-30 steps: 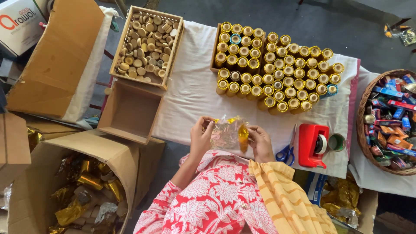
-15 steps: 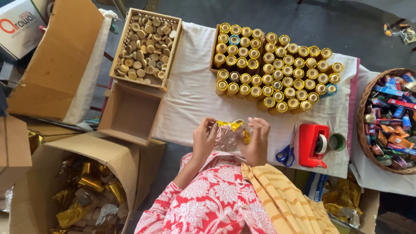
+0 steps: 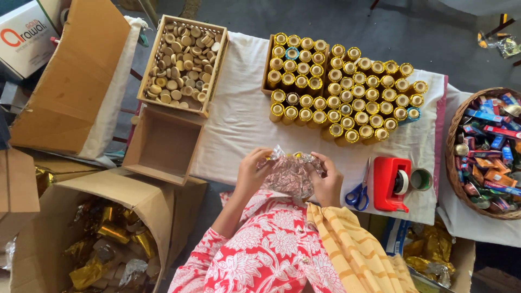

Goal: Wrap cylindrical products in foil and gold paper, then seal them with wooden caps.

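Two hands meet at the near edge of the white-clothed table (image 3: 239, 116), and I read both as closed on one crinkled foil wrapper (image 3: 290, 174). The left hand (image 3: 253, 172) grips the wrapper's left end, fingers curled over the top; the right hand (image 3: 326, 182) grips its right end the same way. The wrapper lies directly between the hands, touching both, with its long axis running left to right, parallel to the table edge. Neither hand is nearer: the bundle sits centred between them, just in front of the red floral sleeve (image 3: 255, 252). I cannot tell what the foil encloses.

Beyond the hands, well apart, stand rows of upright gold-capped tubes (image 3: 347, 89). To the right lie blue-handled scissors (image 3: 358, 192) and a red tape dispenser (image 3: 392, 183), near the right hand. An empty wooden tray (image 3: 163, 145) sits left of the left hand.
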